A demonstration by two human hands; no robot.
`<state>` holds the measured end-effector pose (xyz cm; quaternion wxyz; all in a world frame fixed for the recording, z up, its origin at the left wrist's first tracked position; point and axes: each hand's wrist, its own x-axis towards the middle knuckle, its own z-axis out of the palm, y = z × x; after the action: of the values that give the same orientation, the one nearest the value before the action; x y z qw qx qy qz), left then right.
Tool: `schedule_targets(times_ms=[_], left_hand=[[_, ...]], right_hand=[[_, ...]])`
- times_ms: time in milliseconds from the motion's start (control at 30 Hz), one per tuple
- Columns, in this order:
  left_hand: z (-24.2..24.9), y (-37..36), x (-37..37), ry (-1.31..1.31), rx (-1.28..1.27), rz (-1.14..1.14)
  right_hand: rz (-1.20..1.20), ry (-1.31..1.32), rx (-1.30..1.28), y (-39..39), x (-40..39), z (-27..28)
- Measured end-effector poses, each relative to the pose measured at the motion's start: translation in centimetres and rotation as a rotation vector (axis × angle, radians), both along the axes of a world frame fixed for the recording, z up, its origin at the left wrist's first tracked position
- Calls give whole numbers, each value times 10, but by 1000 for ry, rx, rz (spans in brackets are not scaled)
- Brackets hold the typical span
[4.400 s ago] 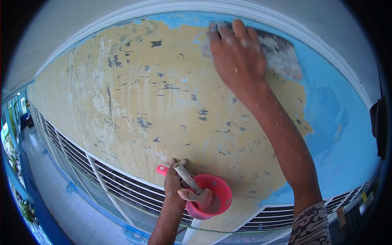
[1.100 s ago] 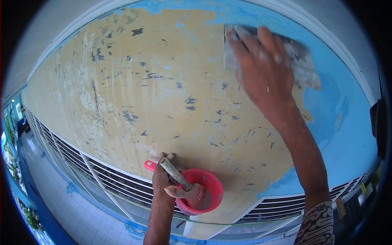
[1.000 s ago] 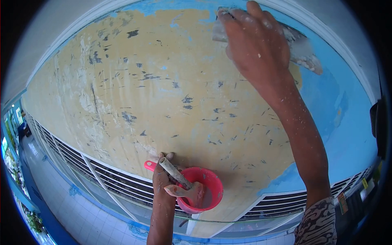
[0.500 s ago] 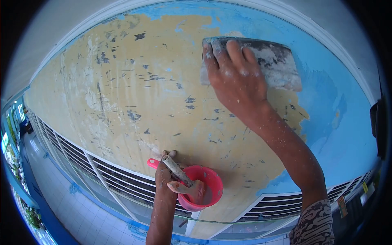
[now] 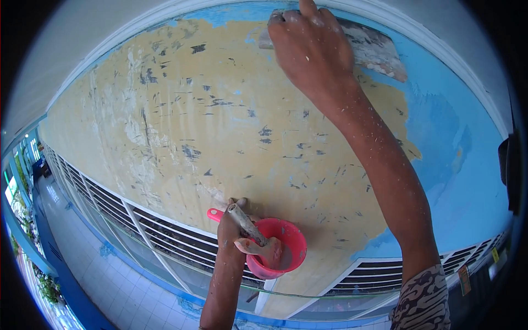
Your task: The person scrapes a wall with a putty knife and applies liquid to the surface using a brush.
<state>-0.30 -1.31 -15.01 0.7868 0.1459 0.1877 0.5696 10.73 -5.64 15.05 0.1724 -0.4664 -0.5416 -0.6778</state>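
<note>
Gripping the blade [image 5: 379, 47], our curled right hand [image 5: 314, 49] has risen, bringing it nearer the trim [image 5: 455, 67]; below, our left hand [image 5: 227, 230] clasps the pot's [image 5: 295, 240] handle [image 5: 219, 216].

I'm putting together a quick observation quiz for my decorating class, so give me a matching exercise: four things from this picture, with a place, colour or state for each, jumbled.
Things:
1. Scraper
2. Dipper
3. Sleeve
4. Left hand

Places, colours, states:
A. Patterned, at the picture's lower right
B. Around the dipper's handle
C. In the right hand, near the wall's top
D. Bright pink, round-mouthed

Right pairs: 1-C, 2-D, 3-A, 4-B.
</note>
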Motion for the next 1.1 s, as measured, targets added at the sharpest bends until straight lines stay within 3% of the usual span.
schedule_targets(times_ms=[67, 167, 267, 300, 500, 633, 767, 1000, 1100], left_hand=[[-11, 5, -3, 29, 32, -16], [-15, 3, -6, -17, 29, -37], [-5, 1, -3, -19, -12, 7], [-5, 1, -3, -38, -16, -9], [0, -8, -11, -25, 2, -64], [2, -7, -8, 22, -37, -7], [-32, 5, -22, 42, 32, -37], [-34, -16, -33, 118, -62, 66], [-60, -15, -50, -28, -45, 12]], right_hand=[[76, -243, 163, 8, 11, -23], [22, -352, 251, 20, 20, -52], [106, -217, 188, 19, 11, 6], [63, -63, 37, 9, -8, 12], [2, -265, 201, 17, 1, -38], [42, -60, 53, 10, -20, 9], [-65, -211, 107, 20, -15, -42], [20, -145, 182, 29, -31, 8], [26, -223, 230, 45, -21, -32]])
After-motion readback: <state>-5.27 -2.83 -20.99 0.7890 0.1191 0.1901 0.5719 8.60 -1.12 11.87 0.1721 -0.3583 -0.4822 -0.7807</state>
